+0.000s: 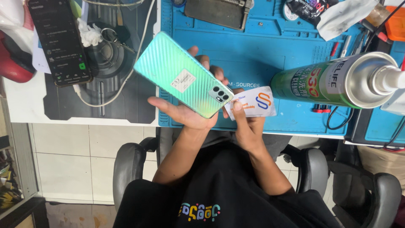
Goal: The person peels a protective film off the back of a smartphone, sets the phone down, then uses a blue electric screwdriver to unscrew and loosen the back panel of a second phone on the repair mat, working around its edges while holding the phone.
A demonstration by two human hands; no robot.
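My left hand [185,113] holds a mint-green phone [181,74] from below, back side up, with its camera cluster toward the lower right and a white sticker in the middle. My right hand [248,126] pinches a thin white plastic card [255,102] with an orange and blue logo. The card's left end meets the phone's edge next to the camera cluster. Both hands are over the front edge of a blue work mat [261,46].
A large green spray can [333,80] lies on the mat to the right. A black phone with a lit screen [59,40], keys [112,36] and a white cable [126,80] rest on a grey mat [105,101] at the left. Small tools sit at the back right. Chair armrests [126,169] flank my body.
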